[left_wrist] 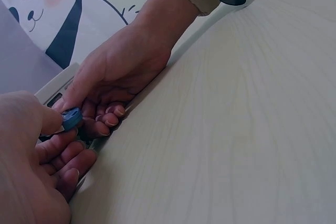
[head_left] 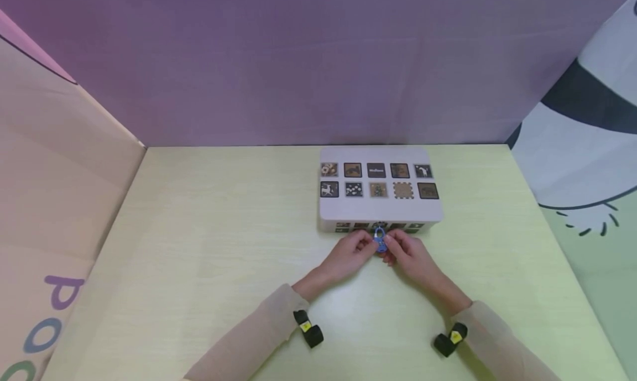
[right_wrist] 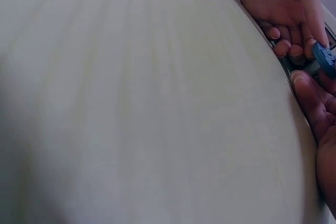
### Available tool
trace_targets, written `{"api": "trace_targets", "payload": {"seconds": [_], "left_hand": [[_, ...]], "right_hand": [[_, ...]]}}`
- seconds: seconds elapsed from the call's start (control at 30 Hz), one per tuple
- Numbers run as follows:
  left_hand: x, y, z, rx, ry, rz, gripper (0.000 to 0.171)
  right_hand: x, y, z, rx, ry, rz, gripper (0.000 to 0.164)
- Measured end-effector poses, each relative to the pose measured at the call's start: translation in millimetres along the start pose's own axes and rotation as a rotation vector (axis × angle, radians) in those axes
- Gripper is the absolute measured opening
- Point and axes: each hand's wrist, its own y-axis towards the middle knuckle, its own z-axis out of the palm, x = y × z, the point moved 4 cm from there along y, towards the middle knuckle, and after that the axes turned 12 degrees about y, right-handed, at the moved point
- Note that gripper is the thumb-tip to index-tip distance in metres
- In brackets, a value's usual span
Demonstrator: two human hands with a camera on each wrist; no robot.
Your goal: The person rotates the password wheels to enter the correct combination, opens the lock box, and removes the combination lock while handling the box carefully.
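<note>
A small blue padlock [head_left: 380, 244] hangs at the middle of the front face of a white box [head_left: 380, 209]. Its shackle is uppermost, by the box's clasp; whether it is locked cannot be told. My left hand [head_left: 350, 256] pinches the padlock from the left, thumb against its body. From the other side my right hand [head_left: 414, 260] grips it too, with thumb and fingers. In the left wrist view the padlock's blue edge [left_wrist: 73, 119] shows between both hands. The right wrist view catches the padlock [right_wrist: 324, 59] at its right edge, partly cut off.
Small square pictures cover the box's lid and front. The box stands at the back of a pale wooden table [head_left: 214, 231], near a purple backdrop [head_left: 298, 66]. Printed panels stand at the left and right. A black wrist camera [head_left: 308, 328] sits on each sleeve.
</note>
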Motion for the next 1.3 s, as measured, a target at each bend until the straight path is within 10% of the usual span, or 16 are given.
{"api": "trace_targets", "payload": {"seconds": [1.3], "left_hand": [[-1.9,-0.7,-1.1,0.011,-0.007,-0.002,0.026]], "right_hand": [[-0.1,-0.5,-0.7,0.002,-0.005,0.024,0.019]]}}
